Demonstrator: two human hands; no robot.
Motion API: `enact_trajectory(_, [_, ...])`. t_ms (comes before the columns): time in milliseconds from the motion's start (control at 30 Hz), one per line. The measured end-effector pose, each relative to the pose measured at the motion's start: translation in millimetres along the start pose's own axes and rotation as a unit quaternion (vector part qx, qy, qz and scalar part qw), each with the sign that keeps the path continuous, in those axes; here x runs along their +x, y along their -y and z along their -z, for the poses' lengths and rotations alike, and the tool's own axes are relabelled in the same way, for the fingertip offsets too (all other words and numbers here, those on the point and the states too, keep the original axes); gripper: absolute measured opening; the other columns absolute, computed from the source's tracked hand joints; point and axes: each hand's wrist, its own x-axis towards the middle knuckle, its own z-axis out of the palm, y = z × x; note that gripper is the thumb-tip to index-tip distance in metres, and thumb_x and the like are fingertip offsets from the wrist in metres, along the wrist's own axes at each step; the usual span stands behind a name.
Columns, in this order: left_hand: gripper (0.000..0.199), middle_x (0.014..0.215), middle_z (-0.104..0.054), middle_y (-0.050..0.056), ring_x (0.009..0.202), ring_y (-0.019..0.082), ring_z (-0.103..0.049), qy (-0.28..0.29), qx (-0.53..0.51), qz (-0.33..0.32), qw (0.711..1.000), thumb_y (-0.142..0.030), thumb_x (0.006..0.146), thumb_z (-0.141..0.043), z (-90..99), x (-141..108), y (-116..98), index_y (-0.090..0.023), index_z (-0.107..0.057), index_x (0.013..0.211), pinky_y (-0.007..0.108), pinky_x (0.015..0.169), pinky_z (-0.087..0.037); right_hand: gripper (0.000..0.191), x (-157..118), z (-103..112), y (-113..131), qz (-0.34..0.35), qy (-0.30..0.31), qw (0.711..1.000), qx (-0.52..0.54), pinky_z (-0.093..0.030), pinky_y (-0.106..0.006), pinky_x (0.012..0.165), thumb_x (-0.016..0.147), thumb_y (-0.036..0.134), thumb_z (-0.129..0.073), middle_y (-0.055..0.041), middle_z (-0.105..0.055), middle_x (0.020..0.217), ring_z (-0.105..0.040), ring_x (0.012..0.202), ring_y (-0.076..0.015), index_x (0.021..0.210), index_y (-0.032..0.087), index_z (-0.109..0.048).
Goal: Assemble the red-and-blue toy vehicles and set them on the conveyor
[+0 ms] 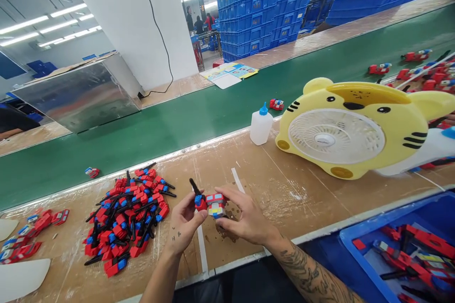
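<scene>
My left hand (pixel 186 221) pinches a small red and blue toy arm (pixel 199 201) with a black rod pointing up and to the left. In my right hand (pixel 245 215) is a red, white and blue toy robot torso (pixel 214 204) with a yellow patch, gripped between thumb and fingers. The two parts meet or nearly meet between my hands, above the brown worktop (pixel 284 208). Left of my hands lies a heap of similar red, blue and black toy arms (pixel 131 218).
Beyond runs a green conveyor belt (pixel 170 125) carrying a few toy pieces. A white squeeze bottle (pixel 261 127) and a yellow animal-faced fan (pixel 337 128) stand to the right. A blue bin (pixel 359 258) with toy parts is at lower right. Blue crates (pixel 249 14) are stacked behind.
</scene>
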Motion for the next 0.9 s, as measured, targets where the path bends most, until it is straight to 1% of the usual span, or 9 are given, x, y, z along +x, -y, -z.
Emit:
enact_trajectory(133, [0.050,0.110,-0.072,0.012,0.104,0.027,-0.066,0.065,-0.027,0.035,0.997,-0.028,0.074,-0.083,15.3,-0.7,7.5,-0.017,-0.068,0.120,0.037,0.094,-0.050,0.066,-0.4,-1.8,1.0,-0.010,0.006,1.000,0.016,-0.047,-0.041,0.101,0.071,0.025,-0.082,-0.0088,-0.065,0.125,-0.061,0.113,-0.0278,0.133,0.027,-0.058])
enact_trajectory(200, [0.050,0.112,-0.071,0.011,0.106,0.026,-0.065,0.074,-0.044,0.044,0.995,-0.027,0.074,-0.083,21.6,-2.6,12.1,-0.018,-0.068,0.121,0.037,0.097,-0.048,0.066,-2.8,-3.4,-0.6,-0.026,0.006,0.999,0.039,-0.048,-0.041,0.100,0.070,0.025,-0.084,-0.0084,-0.066,0.123,-0.062,0.111,-0.0271,0.132,0.028,-0.060])
enact_trajectory(267, [0.049,0.108,-0.072,0.011,0.101,0.024,-0.066,0.068,-0.070,0.048,0.994,-0.028,0.072,-0.084,24.2,-5.0,14.5,-0.018,-0.070,0.118,0.037,0.094,-0.048,0.065,-5.9,-5.2,-3.7,-0.052,0.009,0.992,0.115,-0.049,-0.040,0.098,0.070,0.026,-0.083,-0.0089,-0.065,0.123,-0.063,0.111,-0.0263,0.131,0.027,-0.060])
enact_trajectory(367, [0.049,0.105,-0.073,0.010,0.096,0.022,-0.067,0.036,-0.134,0.030,0.990,-0.030,0.066,-0.088,22.9,-9.5,12.5,-0.021,-0.073,0.112,0.035,0.090,-0.050,0.064,-9.9,-5.4,-8.4,-0.096,-0.001,0.954,0.284,-0.052,-0.038,0.094,0.071,0.031,-0.084,-0.0105,-0.067,0.119,-0.065,0.108,-0.0253,0.130,0.024,-0.059])
enact_trajectory(467, [0.050,0.107,-0.072,0.009,0.099,0.023,-0.067,0.042,-0.164,0.007,0.985,-0.034,0.065,-0.088,20.8,-14.6,7.8,-0.024,-0.072,0.111,0.038,0.091,-0.051,0.065,-12.5,-1.2,-10.0,-0.120,-0.014,0.921,0.370,-0.054,-0.038,0.089,0.070,0.034,-0.086,-0.0108,-0.070,0.112,-0.068,0.102,-0.0249,0.127,0.023,-0.059])
enact_trajectory(567, [0.050,0.106,-0.071,0.009,0.099,0.024,-0.066,0.062,-0.157,-0.010,0.986,-0.039,0.067,-0.086,20.5,-19.2,5.7,-0.026,-0.071,0.113,0.042,0.091,-0.051,0.063,-15.0,3.4,-8.5,-0.126,-0.023,0.914,0.385,-0.054,-0.037,0.086,0.069,0.034,-0.087,-0.0097,-0.071,0.110,-0.068,0.098,-0.0244,0.125,0.025,-0.062])
enact_trajectory(733, [0.047,0.111,-0.070,0.007,0.101,0.023,-0.066,0.090,-0.141,-0.022,0.986,-0.042,0.073,-0.082,20.2,-21.9,7.9,-0.031,-0.067,0.116,0.042,0.093,-0.050,0.063,-21.1,3.2,-5.0,-0.126,-0.024,0.910,0.395,-0.055,-0.036,0.082,0.067,0.035,-0.088,-0.0093,-0.071,0.108,-0.068,0.096,-0.0241,0.125,0.026,-0.063])
enact_trajectory(833, [0.049,0.111,-0.070,0.008,0.099,0.025,-0.067,0.091,-0.119,-0.021,0.988,-0.045,0.073,-0.081,18.8,-21.8,10.2,-0.030,-0.066,0.117,0.047,0.093,-0.050,0.065,-24.1,1.7,-4.2,-0.127,-0.015,0.908,0.399,-0.055,-0.036,0.081,0.067,0.034,-0.088,-0.0098,-0.071,0.110,-0.068,0.098,-0.0246,0.126,0.026,-0.062])
enact_trajectory(900, [0.049,0.110,-0.070,0.009,0.098,0.026,-0.067,0.091,-0.117,-0.022,0.989,-0.046,0.072,-0.082,18.6,-21.3,11.5,-0.029,-0.067,0.116,0.047,0.092,-0.051,0.066,-24.9,2.5,-4.0,-0.125,-0.011,0.906,0.404,-0.055,-0.036,0.083,0.067,0.032,-0.088,-0.0093,-0.071,0.112,-0.067,0.100,-0.0242,0.127,0.027,-0.062])
